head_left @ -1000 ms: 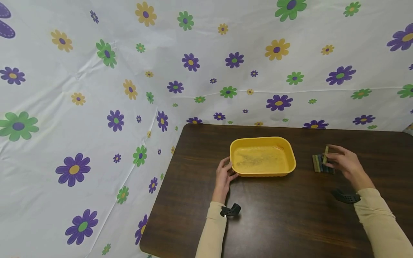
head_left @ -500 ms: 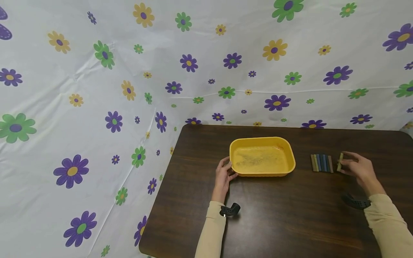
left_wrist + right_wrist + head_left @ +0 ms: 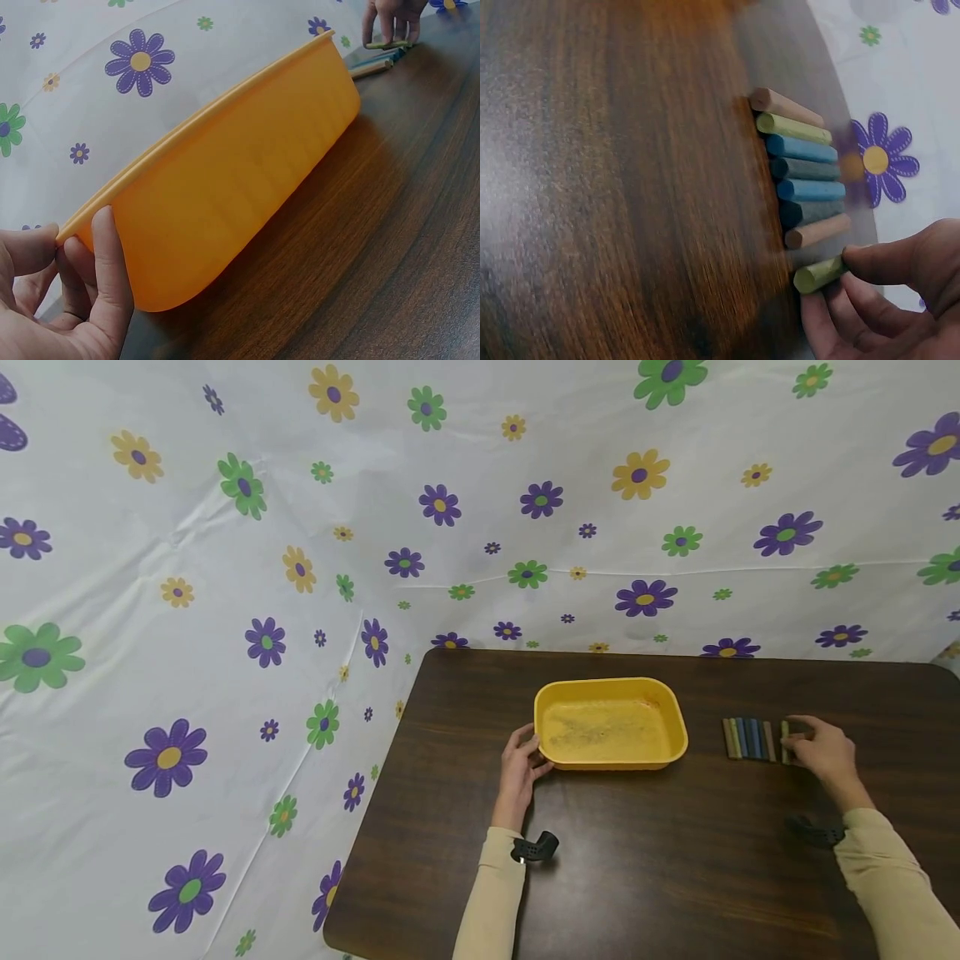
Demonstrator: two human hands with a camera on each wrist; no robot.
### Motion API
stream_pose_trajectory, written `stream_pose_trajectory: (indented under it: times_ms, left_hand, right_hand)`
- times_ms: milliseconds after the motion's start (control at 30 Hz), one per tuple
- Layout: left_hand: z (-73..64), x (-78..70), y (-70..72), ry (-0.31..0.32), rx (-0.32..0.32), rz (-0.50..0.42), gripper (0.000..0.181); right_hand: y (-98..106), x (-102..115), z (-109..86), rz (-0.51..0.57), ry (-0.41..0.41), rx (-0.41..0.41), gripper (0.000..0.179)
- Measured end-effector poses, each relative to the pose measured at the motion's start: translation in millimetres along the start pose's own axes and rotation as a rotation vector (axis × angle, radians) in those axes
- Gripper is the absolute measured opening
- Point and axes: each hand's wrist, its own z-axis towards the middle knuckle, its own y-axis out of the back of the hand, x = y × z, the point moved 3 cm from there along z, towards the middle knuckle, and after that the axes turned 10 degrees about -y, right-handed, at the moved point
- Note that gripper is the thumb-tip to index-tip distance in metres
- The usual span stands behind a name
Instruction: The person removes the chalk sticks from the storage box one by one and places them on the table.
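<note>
At the left end of a yellow plastic tub (image 3: 607, 766), my left hand (image 3: 517, 772) grips the near corner. In the left wrist view its thumb and fingers (image 3: 111, 259) pinch the rim. My right hand (image 3: 827, 753) holds a yellow-green chalk stick (image 3: 819, 275) between thumb and fingers, low over the table. That stick lies just right of a row of several chalk sticks in brown, yellow-green, blue and dark teal, such as a blue one (image 3: 804, 148). A narrow gap separates it from the brown chalk stick (image 3: 819, 230) ending the row.
Everything stands on a dark wood-grain table (image 3: 637, 860) with rounded corners. A white flower-print sheet (image 3: 480, 468) hangs behind and along the left side. The tub sits left of the chalk row, with bare tabletop between them.
My right hand carried the yellow-green chalk stick from over the row to its right, lowered it, then shifted slightly left toward the row. My left hand and the tub stayed put.
</note>
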Motion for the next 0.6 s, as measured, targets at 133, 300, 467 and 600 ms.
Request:
stream_pose_trajectory:
  times_ms: [133,300,467,600]
  left_hand:
    - [0.4,0.0,-1.1,0.010,0.007,0.000,0.041]
    - [2.5,-1.3,-1.5,0.020,0.025,0.011,0.040]
    - [6.4,-2.2,0.1,0.022,0.028,0.032,0.038]
    - [9.5,-3.2,1.0,0.026,0.029,0.046,0.038]
  right_hand:
    - [-2.9,4.1,-1.2,-0.041,0.045,-0.052,0.039]
    - [-6.4,7.1,-3.5,-0.044,0.053,-0.068,0.038]
    - [-10.9,8.9,-3.3,-0.049,0.056,-0.069,0.037]
    - [-14.5,9.3,-2.9,-0.044,0.053,-0.077,0.035]
